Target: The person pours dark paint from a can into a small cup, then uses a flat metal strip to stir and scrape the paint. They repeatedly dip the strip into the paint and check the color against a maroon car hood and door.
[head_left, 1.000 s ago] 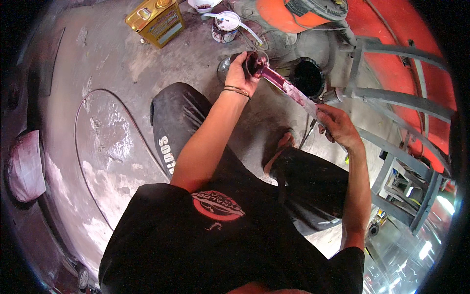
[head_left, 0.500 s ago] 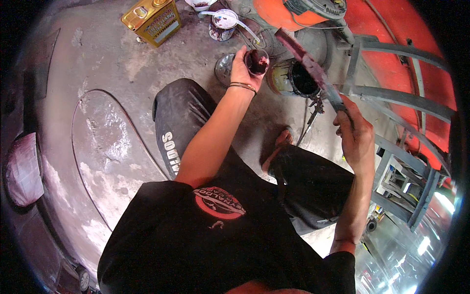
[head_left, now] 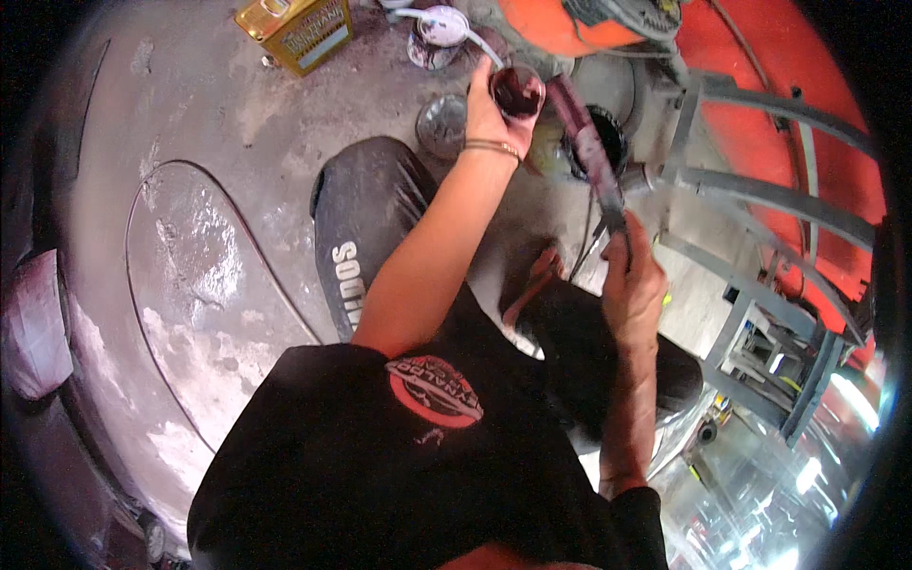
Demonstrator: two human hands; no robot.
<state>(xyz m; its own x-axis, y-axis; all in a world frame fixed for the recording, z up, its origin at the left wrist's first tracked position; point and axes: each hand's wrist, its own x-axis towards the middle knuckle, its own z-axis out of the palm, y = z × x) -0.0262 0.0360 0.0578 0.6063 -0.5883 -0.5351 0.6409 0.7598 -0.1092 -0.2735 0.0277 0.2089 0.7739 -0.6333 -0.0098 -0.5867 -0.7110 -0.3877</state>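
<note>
Seemingly light and rigid, the cup [head_left: 518,91] of dark liquid, spill-prone, sits clasped by its wall in the left hand [head_left: 489,109], while the right hand [head_left: 632,280] grips the slim syringe [head_left: 584,142] over the dark opening [head_left: 608,142].

Black shirt [head_left: 399,465] with red round emblem [head_left: 434,391], thin wrist bangle [head_left: 491,146].

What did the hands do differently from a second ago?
The right hand swung the long syringe-like tool away from the small cup of dark red liquid. A second ago its tip was in the cup; now it points toward the dark round opening. The left hand kept its grip on the cup, and the yellow can stayed on the floor.
</note>
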